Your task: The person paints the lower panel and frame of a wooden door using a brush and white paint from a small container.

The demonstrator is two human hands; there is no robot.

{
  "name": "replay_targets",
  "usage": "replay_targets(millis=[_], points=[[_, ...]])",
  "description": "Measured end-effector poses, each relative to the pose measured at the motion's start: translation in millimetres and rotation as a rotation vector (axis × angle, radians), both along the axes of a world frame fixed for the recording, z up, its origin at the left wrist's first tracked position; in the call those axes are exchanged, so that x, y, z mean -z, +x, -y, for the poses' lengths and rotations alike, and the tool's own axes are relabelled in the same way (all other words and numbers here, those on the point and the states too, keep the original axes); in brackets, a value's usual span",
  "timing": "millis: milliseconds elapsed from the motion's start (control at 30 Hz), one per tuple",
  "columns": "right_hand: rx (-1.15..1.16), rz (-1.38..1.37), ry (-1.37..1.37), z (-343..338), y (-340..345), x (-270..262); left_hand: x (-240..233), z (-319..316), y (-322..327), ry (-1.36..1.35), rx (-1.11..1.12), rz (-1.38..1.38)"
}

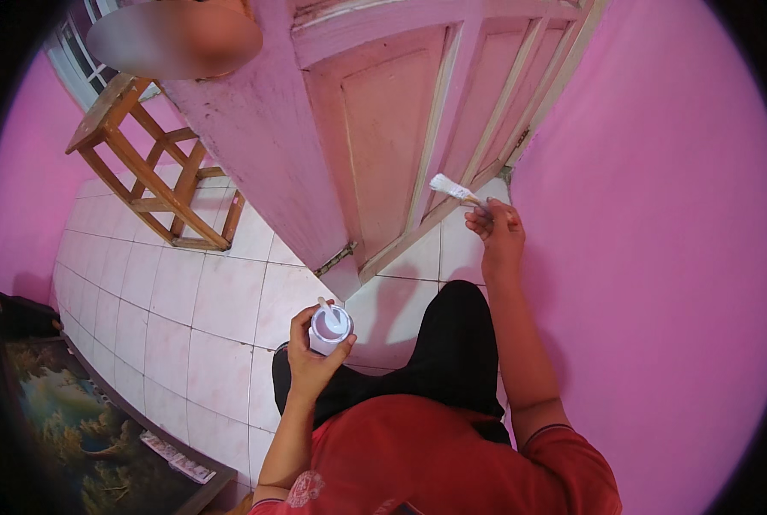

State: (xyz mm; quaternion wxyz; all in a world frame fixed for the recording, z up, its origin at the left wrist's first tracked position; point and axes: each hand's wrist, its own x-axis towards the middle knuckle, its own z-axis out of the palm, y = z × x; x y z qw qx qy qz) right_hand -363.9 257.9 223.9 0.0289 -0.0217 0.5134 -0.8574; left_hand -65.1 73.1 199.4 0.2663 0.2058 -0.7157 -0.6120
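Observation:
My left hand [316, 360] grips a small round tub [316, 335] low in front of my knees. White paint lies in the tub, and a pale stick or spoon [327, 310] leans out over its rim. Raised at the right, my right hand [496, 228] holds a paintbrush [470, 198] by its handle, its bristles coated in white and pointing up and left. Behind the brush stands a pink panelled wooden door [390, 129] with pale mouldings. The bristles overlap the door's lower part in the picture; I cannot tell whether they touch it.
A wooden stool [152, 167] stands on the tiled floor [222, 309] left of the door. A pink wall [647, 257] rises close beside my right arm. At lower left lies a framed landscape painting [81, 438]. A metal bolt [335, 259] sits low on the door's edge.

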Motion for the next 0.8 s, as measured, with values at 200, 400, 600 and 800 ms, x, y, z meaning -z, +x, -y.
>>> replay_targets(millis=[200,400,600,800], points=[[-0.058,0.108,0.318,-1.9,-23.1,116.1,4.2,4.9,15.1,-0.037,-0.015,0.033],[-0.143,0.204,0.657,33.1,-17.7,192.3,3.9,0.4,21.2,-0.020,-0.066,0.043],[-0.354,0.276,0.892,41.5,-6.4,208.7,6.4,-5.4,30.1,0.007,-0.091,0.033],[-0.269,0.246,0.831,23.4,-31.9,198.0,6.8,-9.4,31.1,0.004,-0.061,0.045]])
